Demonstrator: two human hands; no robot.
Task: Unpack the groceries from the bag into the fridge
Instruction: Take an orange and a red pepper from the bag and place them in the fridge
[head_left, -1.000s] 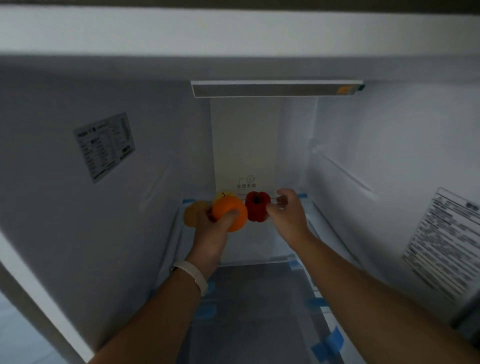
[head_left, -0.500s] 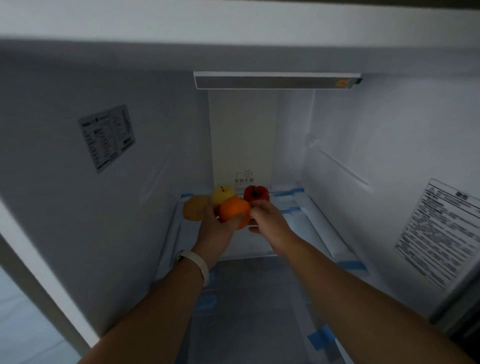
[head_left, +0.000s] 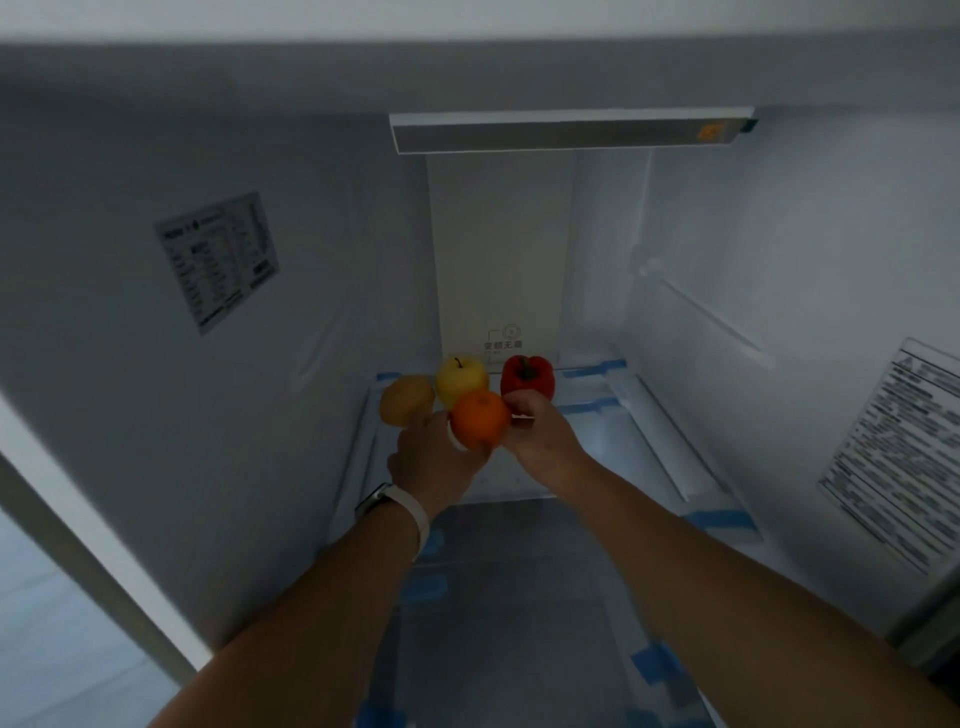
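Note:
An orange (head_left: 480, 420) is held in the fingers of my left hand (head_left: 435, 460), just above the front of the fridge's upper shelf (head_left: 613, 441). At the back of that shelf sit a red bell pepper (head_left: 527, 375), a yellow apple (head_left: 461, 379) and a brownish-yellow fruit (head_left: 407, 400). My right hand (head_left: 543, 434) hovers right in front of the pepper, its fingers loosely curled beside the orange and holding nothing I can see. A white band circles my left wrist.
The fridge interior is dim, with a light bar (head_left: 566, 132) on the ceiling. Labels are stuck on the left wall (head_left: 218, 260) and right wall (head_left: 898, 457). A lower glass shelf (head_left: 519, 613) with blue tape strips lies below my arms.
My left hand has carried the orange forward and to the right, towards the shelf. My right hand has let go of the pepper, which now stands on the shelf, and has drawn back a little.

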